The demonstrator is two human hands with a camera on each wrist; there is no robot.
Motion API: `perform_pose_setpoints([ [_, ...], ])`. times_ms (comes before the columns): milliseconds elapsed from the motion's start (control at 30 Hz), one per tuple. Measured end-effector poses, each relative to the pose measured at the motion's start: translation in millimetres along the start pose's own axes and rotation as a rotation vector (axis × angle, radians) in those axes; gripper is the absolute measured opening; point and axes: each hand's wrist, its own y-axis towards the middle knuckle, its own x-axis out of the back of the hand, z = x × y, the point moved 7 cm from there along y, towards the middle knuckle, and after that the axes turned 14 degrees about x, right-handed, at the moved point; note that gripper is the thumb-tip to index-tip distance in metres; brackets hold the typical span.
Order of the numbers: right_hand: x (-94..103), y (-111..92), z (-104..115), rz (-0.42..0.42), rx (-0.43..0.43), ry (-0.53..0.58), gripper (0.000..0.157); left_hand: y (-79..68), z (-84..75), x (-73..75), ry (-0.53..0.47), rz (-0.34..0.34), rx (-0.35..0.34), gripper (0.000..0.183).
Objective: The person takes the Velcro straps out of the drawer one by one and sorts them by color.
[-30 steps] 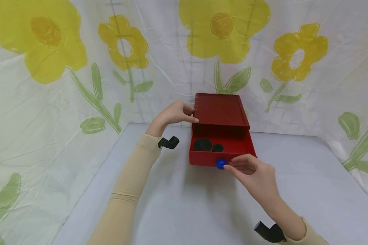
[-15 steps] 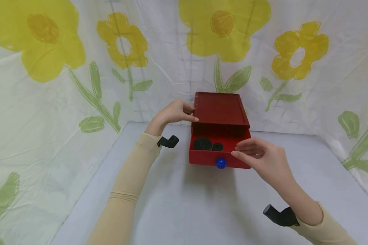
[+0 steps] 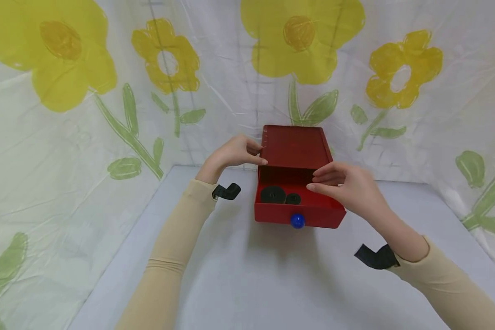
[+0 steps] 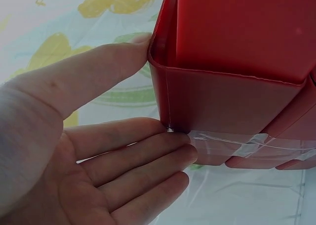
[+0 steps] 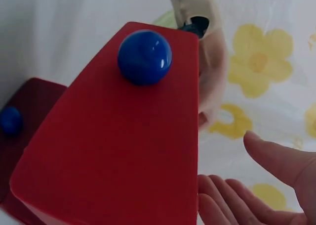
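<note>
Box (image 3: 295,146): right of the frame's middle, its drawer (image 3: 272,213) out.
Drawer: blue knob (image 3: 297,221) in front, two black discs (image 3: 266,196) inside at left.
Left hand (image 3: 237,152): touches the box's left side, thumb apart from the fingers.
Right hand (image 3: 350,185): over the drawer's right part, thumb and fingers also apart.

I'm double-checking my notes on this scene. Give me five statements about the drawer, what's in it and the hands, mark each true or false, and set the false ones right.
1. The drawer has a blue knob on its front. True.
2. A hand is gripping that knob. False: the right hand is away from it, its fingers holding nothing.
3. The left hand touches the red box. True.
4. Two dark discs are in the drawer. True.
5. The bigger one is right of the smaller. False: in the head view, the bigger disc is left of the smaller disc.
</note>
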Motion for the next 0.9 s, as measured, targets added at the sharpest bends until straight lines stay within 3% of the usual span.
perform_pose_setpoints([
  [200,-12.6,17.2,-17.2,0.102,-0.06,0.073,0.045,-0.5,-0.5,0.4,0.008,-0.003,-0.012,0.059],
  [500,-32.1,28.8,-38.1,0.147,-0.059,0.092,0.043,-0.4,-0.1,-1.4,0.006,-0.007,-0.03,0.058],
  [900,-55.1,29.3,-34.8,0.221,-0.03,0.08,0.04,0.7,1.0,-1.7,-0.007,-0.008,-0.032,0.058],
])
